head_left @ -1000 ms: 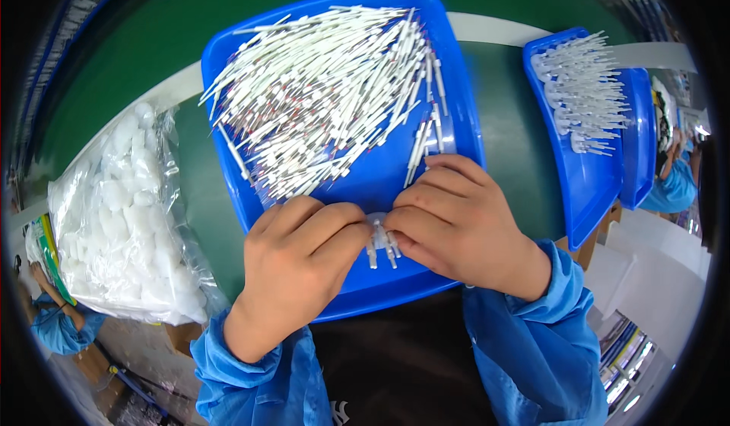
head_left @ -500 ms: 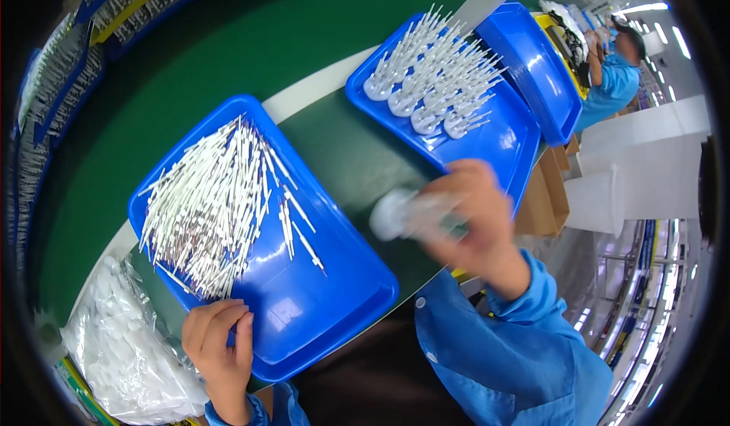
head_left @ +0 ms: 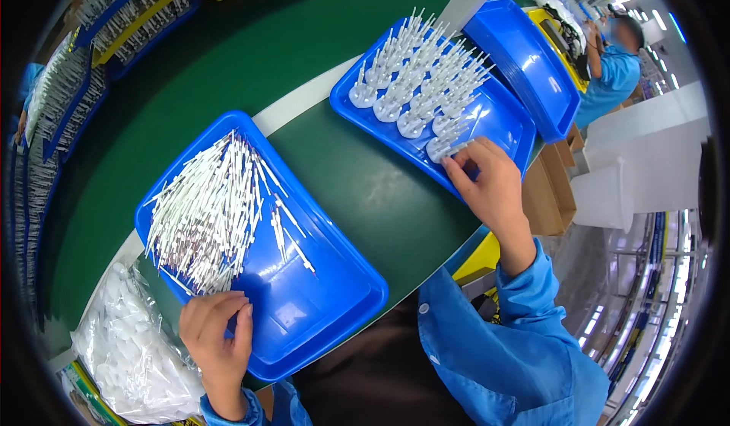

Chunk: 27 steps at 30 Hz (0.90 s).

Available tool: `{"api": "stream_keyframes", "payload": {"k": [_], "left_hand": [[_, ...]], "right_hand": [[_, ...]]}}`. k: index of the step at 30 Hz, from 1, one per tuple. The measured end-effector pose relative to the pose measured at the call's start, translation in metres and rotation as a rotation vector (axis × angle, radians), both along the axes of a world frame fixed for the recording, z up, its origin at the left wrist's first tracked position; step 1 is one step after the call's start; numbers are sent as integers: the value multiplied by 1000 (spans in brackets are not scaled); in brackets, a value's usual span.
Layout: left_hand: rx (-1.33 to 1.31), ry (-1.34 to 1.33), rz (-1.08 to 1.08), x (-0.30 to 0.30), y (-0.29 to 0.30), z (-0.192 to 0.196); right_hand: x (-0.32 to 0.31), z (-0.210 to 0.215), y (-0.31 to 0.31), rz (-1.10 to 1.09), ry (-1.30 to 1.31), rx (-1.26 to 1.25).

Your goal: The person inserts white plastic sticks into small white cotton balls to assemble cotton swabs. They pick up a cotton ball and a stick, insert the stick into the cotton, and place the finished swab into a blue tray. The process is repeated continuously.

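Note:
At the right-hand blue tray [head_left: 509,133], my right hand [head_left: 494,186] has thumb and fingers closed around a white round-based piece with thin upright rods [head_left: 441,149]. That piece touches the tray bottom, in front of several similar rodded pieces [head_left: 411,124] standing in rows. My left hand [head_left: 215,342] is at the near left edge of the left-hand blue tray [head_left: 334,274], its fingers curled and thumb and forefinger tips close together. Whatever it may hold cannot be made out. Beside it in that tray lies a heap of thin white sticks with dark ends [head_left: 205,209].
A clear bag of white parts [head_left: 133,350] lies left of my left hand. Stacked blue trays [head_left: 525,61] stand beyond the right-hand tray, near a cardboard box [head_left: 549,190]. Racks of filled blue bins [head_left: 76,106] line the far left. A co-worker in blue [head_left: 612,84] is at far right.
My right hand has moved up and away from me, bringing the white piece from above the bench into the right-hand tray. My left hand has hardly moved. The view has shifted slightly.

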<state>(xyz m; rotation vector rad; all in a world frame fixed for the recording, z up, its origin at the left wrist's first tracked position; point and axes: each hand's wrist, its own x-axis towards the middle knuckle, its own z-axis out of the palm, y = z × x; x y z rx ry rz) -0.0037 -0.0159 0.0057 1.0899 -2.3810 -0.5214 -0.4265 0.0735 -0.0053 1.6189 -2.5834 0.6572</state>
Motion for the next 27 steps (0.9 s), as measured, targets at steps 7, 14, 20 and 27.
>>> {"api": "stream_keyframes", "payload": {"k": [7, 14, 20, 27], "left_hand": [[16, -22, -31, -11, -1, 6], [36, -52, -51, -10, 0, 10], [18, -46, -171, -10, -2, 0], [-43, -67, -140, 1, 16, 7]], "right_hand": [[-8, 4, -9, 46, -43, 34], [-5, 7, -4, 228, 26, -79], [61, 23, -6, 558, 105, -248], [144, 16, -68, 1231, 384, -47]]}}
